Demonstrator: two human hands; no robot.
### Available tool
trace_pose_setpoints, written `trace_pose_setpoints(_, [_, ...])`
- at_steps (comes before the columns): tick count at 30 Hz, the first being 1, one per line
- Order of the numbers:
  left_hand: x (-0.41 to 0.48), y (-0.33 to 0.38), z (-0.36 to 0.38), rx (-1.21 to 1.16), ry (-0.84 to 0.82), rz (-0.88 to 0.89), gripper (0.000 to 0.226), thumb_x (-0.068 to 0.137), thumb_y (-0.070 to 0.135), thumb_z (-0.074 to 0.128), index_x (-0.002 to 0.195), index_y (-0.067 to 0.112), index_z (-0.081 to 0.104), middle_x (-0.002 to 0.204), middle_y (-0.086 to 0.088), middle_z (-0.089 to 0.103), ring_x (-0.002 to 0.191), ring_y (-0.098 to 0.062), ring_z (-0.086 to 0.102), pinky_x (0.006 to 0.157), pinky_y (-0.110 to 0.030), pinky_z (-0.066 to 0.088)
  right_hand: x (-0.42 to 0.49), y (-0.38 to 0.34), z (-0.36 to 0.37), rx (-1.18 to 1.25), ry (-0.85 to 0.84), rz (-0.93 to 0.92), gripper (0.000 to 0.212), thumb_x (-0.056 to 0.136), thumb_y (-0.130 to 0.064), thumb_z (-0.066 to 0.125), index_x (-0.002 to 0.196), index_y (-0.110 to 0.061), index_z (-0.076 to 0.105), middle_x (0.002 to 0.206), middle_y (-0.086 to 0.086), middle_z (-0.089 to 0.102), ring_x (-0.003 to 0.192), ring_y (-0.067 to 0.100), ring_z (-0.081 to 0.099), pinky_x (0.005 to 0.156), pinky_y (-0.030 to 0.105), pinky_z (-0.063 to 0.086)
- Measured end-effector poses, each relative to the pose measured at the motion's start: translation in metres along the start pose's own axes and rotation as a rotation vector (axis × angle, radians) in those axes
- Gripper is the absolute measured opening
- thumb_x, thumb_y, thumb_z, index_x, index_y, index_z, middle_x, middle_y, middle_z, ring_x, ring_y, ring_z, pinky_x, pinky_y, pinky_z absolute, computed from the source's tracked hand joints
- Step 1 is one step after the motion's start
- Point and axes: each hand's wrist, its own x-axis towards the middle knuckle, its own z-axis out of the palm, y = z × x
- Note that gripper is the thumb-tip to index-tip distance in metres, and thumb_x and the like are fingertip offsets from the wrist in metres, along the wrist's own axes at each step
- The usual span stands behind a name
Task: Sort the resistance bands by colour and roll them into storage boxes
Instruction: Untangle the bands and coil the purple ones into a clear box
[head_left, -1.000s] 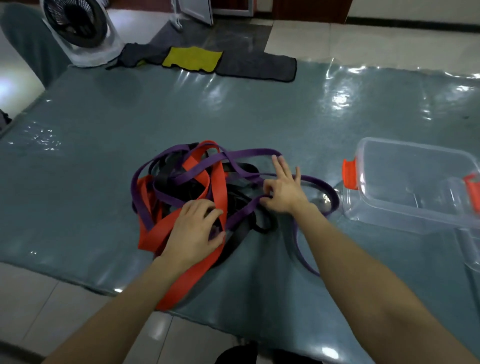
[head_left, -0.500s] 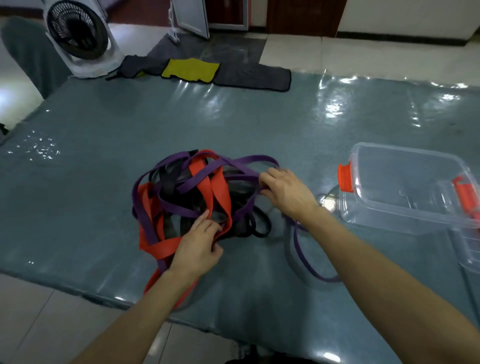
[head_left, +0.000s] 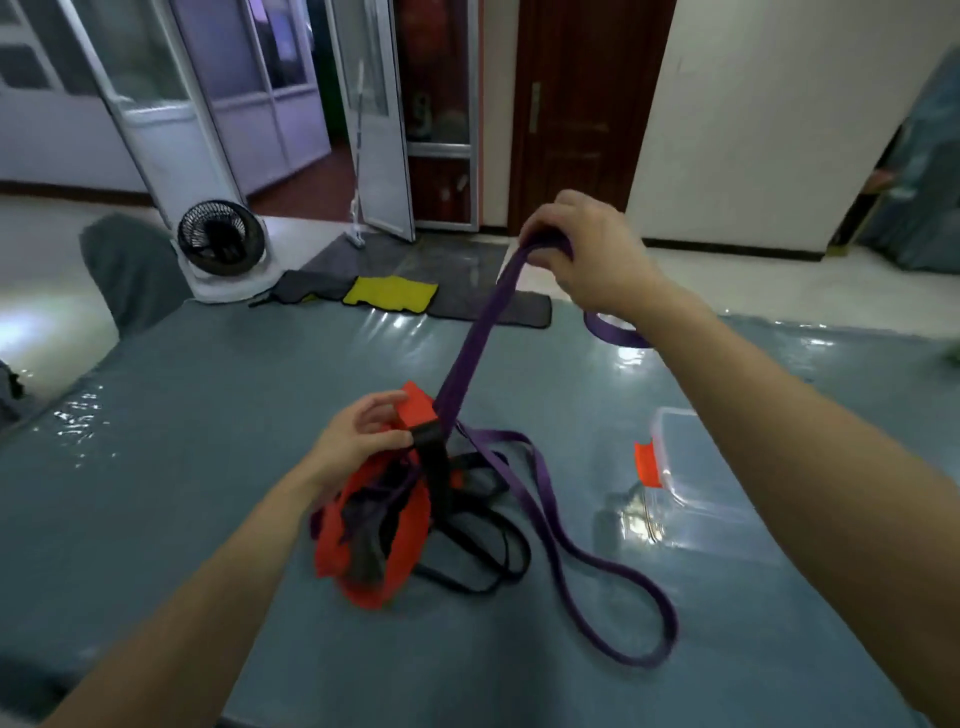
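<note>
A glossy grey-green table (head_left: 208, 467) fills the lower frame, with tiled floor, a dark wooden door (head_left: 576, 109) and glass-panelled doors (head_left: 156, 104) behind. At centre, the right hand (head_left: 587, 254) is clenched around a purple band (head_left: 467, 343), lifted taut from a tangled pile of red, black and purple bands (head_left: 395, 525). The left hand (head_left: 358, 441) pinches a red band (head_left: 415, 410) atop the pile. A clear storage box (head_left: 691, 467) sits at right; a small fan (head_left: 221, 239) stands upper left.
</note>
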Motion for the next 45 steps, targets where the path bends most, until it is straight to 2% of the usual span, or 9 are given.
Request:
trace_pose_setpoints(5, [0.023, 0.027, -0.005, -0.192, 0.233, 0.018, 0.038, 0.101, 0.001, 0.066, 0.137, 0.010, 0.073, 0.114, -0.008, 0.076, 0.080, -0.003, 0.074, 0.076, -0.018, 0.059, -0.012, 0.003, -0.039, -0.033, 0.013, 0.082, 0.020, 0.103, -0.022, 0.072, 0.122, -0.022, 0.074, 0.114, -0.003, 0.063, 0.105, 0.021, 0.062, 0.091, 0.036, 0.052])
trace_pose_setpoints(15, [0.040, 0.052, 0.030, 1.379, -0.170, -0.344, 0.084, 0.105, 0.075, 0.042, 0.164, 0.015, 0.045, 0.176, -0.017, 0.030, 0.158, -0.044, 0.036, 0.130, -0.061, 0.028, -0.037, 0.019, -0.096, 0.037, 0.337, 0.217, 0.020, 0.102, -0.017, 0.072, 0.123, -0.019, 0.074, 0.112, -0.009, 0.056, 0.100, 0.011, 0.055, 0.072, 0.002, 0.031])
trace_pose_setpoints(18, [0.039, 0.048, 0.068, 0.986, -0.114, 0.016, 0.111, 0.087, 0.083, 0.066, 0.173, 0.034, 0.016, 0.184, -0.005, 0.005, 0.169, -0.039, 0.006, 0.132, -0.071, 0.006, -0.049, 0.027, -0.106, 0.014, 0.343, 0.214, 0.019, 0.101, -0.020, 0.073, 0.120, -0.020, 0.075, 0.111, -0.008, 0.060, 0.099, 0.013, 0.058, 0.078, 0.007, 0.037])
trace_pose_setpoints(21, [0.026, 0.046, 0.116, 0.687, -0.262, 0.191, 0.141, 0.062, 0.079, 0.091, 0.172, 0.027, 0.019, 0.177, -0.001, 0.030, 0.164, -0.026, 0.027, 0.133, -0.057, 0.021, -0.062, 0.039, -0.115, 0.064, 0.413, 0.259, 0.017, 0.100, -0.025, 0.075, 0.117, -0.024, 0.076, 0.110, -0.008, 0.066, 0.099, 0.014, 0.065, 0.088, 0.030, 0.058])
trace_pose_setpoints(25, [0.025, 0.037, 0.157, 0.500, -0.123, 0.213, 0.023, 0.105, 0.031, 0.072, 0.109, 0.009, 0.068, 0.091, -0.011, 0.075, 0.086, -0.029, 0.075, 0.089, -0.057, 0.061, -0.091, 0.064, -0.115, 0.112, 0.397, 0.357, 0.011, 0.095, -0.028, 0.079, 0.106, -0.028, 0.076, 0.099, -0.009, 0.071, 0.082, 0.014, 0.072, 0.076, 0.034, 0.064])
trace_pose_setpoints(31, [0.049, 0.116, 0.138, 0.669, -0.019, 0.389, 0.021, 0.106, 0.024, 0.068, 0.086, 0.027, 0.065, 0.067, 0.014, 0.061, 0.061, -0.008, 0.060, 0.060, -0.031, 0.041, -0.128, 0.108, -0.083, -0.124, -0.569, 0.528, 0.074, 0.077, -0.072, 0.084, 0.127, -0.019, 0.068, 0.120, -0.002, 0.074, 0.105, 0.021, 0.071, 0.095, 0.039, 0.058])
trace_pose_setpoints(35, [0.040, 0.171, 0.161, 1.117, -0.264, 0.541, 0.022, 0.090, 0.002, 0.072, 0.091, 0.023, 0.067, 0.079, 0.008, 0.066, 0.077, -0.019, 0.067, 0.068, -0.033, 0.045, -0.130, 0.088, -0.035, 0.335, -0.399, 0.366, 0.133, 0.061, -0.081, 0.082, 0.168, -0.023, 0.029, 0.169, -0.001, 0.044, 0.152, 0.020, 0.046, 0.124, 0.041, 0.040])
trace_pose_setpoints(40, [0.025, 0.187, 0.185, 1.162, -0.268, 0.564, 0.022, 0.090, 0.003, 0.073, 0.089, 0.024, 0.069, 0.078, 0.002, 0.073, 0.061, -0.013, 0.072, 0.058, -0.034, 0.058, -0.129, 0.073, 0.000, 0.478, -0.518, 0.271, 0.049, 0.096, -0.052, 0.077, 0.128, -0.015, 0.072, 0.119, 0.005, 0.077, 0.110, 0.025, 0.071, 0.108, 0.053, 0.053])
trace_pose_setpoints(45, [0.019, 0.146, 0.179, 0.875, -0.168, 0.565, 0.032, 0.078, 0.013, 0.094, 0.097, 0.024, 0.070, 0.083, 0.007, 0.074, 0.079, -0.015, 0.071, 0.070, -0.032, 0.053, -0.159, 0.084, 0.009, 0.874, -0.414, 0.353, 0.025, 0.107, -0.023, 0.068, 0.118, 0.000, 0.069, 0.104, 0.020, 0.079, 0.090, 0.042, 0.078, 0.084, 0.054, 0.066])
